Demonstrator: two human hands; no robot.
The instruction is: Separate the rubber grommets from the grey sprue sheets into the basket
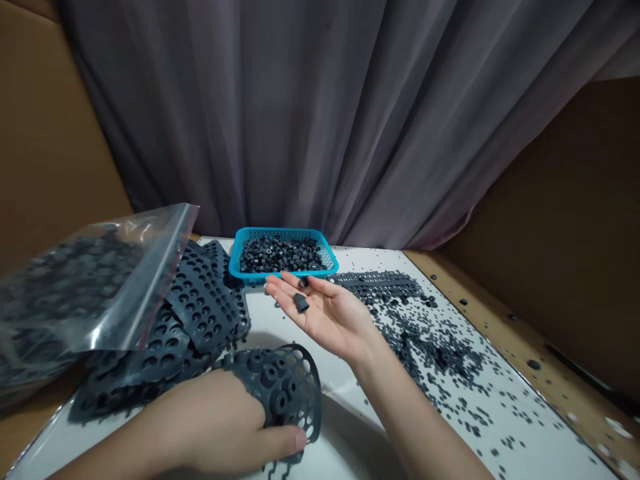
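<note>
My left hand (pixel 225 417), back upward, is closed round a curled black rubber sheet (pixel 283 380). Moulded hollow studs cover part of this sheet, and a strip of round holes runs along its right edge. My right hand (pixel 325 313) is palm up with fingers stretched out, carrying small black rubber caps. One cap (pixel 301 303) lies across the fingers, and another (pixel 303 283) sits by the thumb. Just beyond that hand stands a blue plastic basket (pixel 284 275) holding many similar black pieces (pixel 280 255).
A clear zip bag (pixel 100 280) full of black pieces bulges at the left, beside stacked studded rubber sheets (pixel 200 300). Punched strips (pixel 377 285) and scattered small black scraps (pixel 445 357) cover the right of the white table (pixel 270 317). Grey curtain (pixel 280 120) hangs behind; cardboard walls (pixel 560 200) flank it.
</note>
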